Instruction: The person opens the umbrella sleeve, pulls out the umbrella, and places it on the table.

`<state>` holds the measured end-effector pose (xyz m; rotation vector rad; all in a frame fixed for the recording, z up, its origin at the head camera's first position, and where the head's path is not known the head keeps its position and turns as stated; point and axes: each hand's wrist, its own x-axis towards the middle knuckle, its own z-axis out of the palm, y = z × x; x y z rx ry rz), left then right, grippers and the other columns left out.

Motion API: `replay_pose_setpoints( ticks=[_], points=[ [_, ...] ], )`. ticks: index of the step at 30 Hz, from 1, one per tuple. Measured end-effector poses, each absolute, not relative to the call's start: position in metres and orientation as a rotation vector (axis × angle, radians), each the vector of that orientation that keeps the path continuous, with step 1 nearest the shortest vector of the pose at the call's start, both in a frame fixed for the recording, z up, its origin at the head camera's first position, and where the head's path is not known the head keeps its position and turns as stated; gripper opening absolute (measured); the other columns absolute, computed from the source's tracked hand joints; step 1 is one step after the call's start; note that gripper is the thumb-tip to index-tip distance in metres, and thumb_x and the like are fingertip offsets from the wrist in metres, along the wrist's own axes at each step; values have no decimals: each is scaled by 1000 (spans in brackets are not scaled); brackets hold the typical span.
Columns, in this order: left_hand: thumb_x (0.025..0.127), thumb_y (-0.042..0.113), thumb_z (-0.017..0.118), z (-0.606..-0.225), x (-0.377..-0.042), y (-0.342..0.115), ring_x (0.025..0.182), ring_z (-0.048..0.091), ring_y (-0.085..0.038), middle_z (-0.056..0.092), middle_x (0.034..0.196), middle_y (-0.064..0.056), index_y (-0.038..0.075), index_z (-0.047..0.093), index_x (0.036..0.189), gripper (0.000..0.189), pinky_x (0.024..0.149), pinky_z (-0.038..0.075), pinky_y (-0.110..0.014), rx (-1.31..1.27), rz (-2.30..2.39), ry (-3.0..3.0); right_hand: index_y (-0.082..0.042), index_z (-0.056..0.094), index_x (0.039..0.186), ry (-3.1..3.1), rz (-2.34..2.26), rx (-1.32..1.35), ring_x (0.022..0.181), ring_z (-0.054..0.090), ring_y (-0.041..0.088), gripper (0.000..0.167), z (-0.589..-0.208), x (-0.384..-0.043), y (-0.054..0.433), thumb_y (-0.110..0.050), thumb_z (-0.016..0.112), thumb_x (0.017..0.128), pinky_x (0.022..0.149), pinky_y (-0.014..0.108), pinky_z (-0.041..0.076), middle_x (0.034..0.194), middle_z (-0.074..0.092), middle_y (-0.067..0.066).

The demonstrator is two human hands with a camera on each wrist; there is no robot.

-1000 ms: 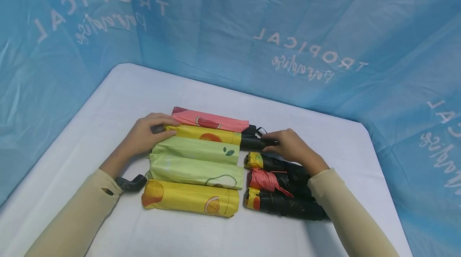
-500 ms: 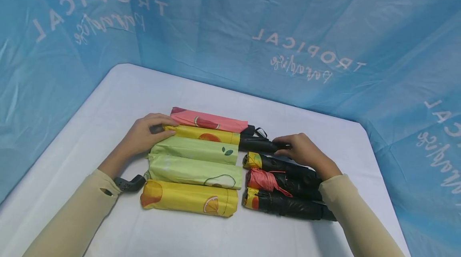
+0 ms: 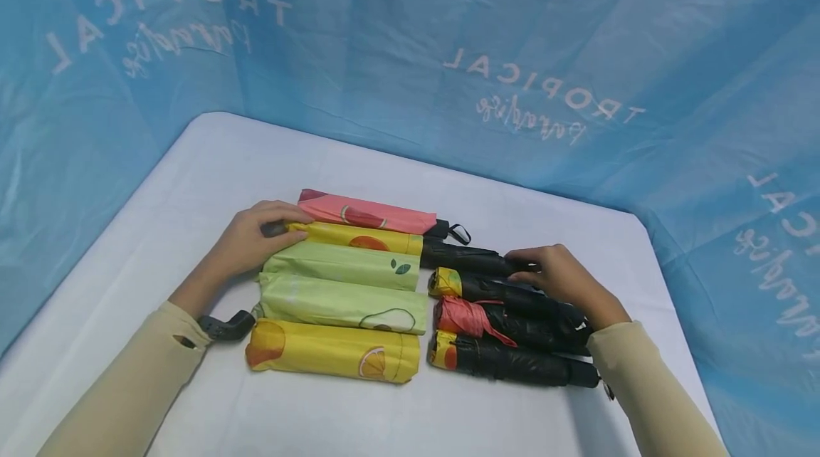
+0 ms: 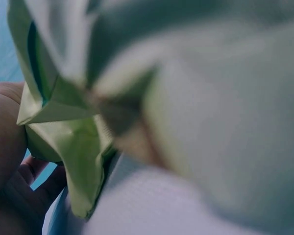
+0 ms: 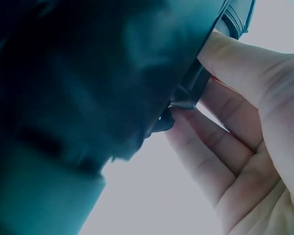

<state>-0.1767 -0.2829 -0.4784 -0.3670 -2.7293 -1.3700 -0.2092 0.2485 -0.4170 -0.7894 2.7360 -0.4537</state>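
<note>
My left hand (image 3: 253, 238) grips the left end of a yellow umbrella sleeve (image 3: 333, 233) with an orange-fruit print. From the sleeve's right end juts a black folded umbrella (image 3: 458, 256), partly inside. At its far right tip, my right hand (image 3: 564, 275) pinches it between thumb and fingers; the right wrist view shows the fingers (image 5: 201, 161) on a dark handle part (image 5: 191, 90). Behind lies a pink watermelon-print sleeve (image 3: 391, 216) with an umbrella's black end and strap showing. In the left wrist view, blurred green sleeve fabric (image 4: 76, 147) covers much of the frame.
Two green sleeves (image 3: 339, 265) and a yellow citrus-print sleeve (image 3: 320, 349) lie in a row on the white table (image 3: 256, 414). To their right rest three black folded umbrellas (image 3: 512, 361). A blue printed curtain (image 3: 384, 51) hangs behind the table.
My right hand has moved rightward, drawing the black umbrella farther out of the yellow sleeve. The left hand keeps its grip on the sleeve's left end, with little movement.
</note>
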Motion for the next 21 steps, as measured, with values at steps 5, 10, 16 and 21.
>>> replay_pose_setpoints(
  ticks=[5,10,16,21],
  points=[
    [94,31,78,-479,-176,-285,131,50,-26,67,128,-1,24,76,119,26,113,35,-59,-356,-1366,-2737,-8,72,128,2745,-471,-751,98,72,20,40,-420,-205,261,-19,81,90,86,47,60,114,75,7],
    [94,30,77,-480,-176,-285,131,50,-26,67,129,-1,23,76,119,26,112,36,-58,-359,-1376,-2734,-7,72,127,2764,-462,-744,99,73,23,41,-423,-201,274,-18,81,89,85,48,60,114,75,10],
    [94,30,77,-479,-176,-283,132,50,-27,66,129,-2,22,76,120,27,113,36,-59,-356,-1373,-2740,-6,71,129,2775,-446,-683,100,72,24,41,-422,-194,291,-16,80,90,87,49,60,114,75,9],
    [94,30,77,-478,-176,-283,132,50,-27,66,130,-2,22,76,120,27,113,35,-59,-353,-1374,-2744,-6,71,129,2771,-459,-655,101,72,26,42,-422,-191,304,-16,81,89,87,50,59,114,75,10]
  ],
)
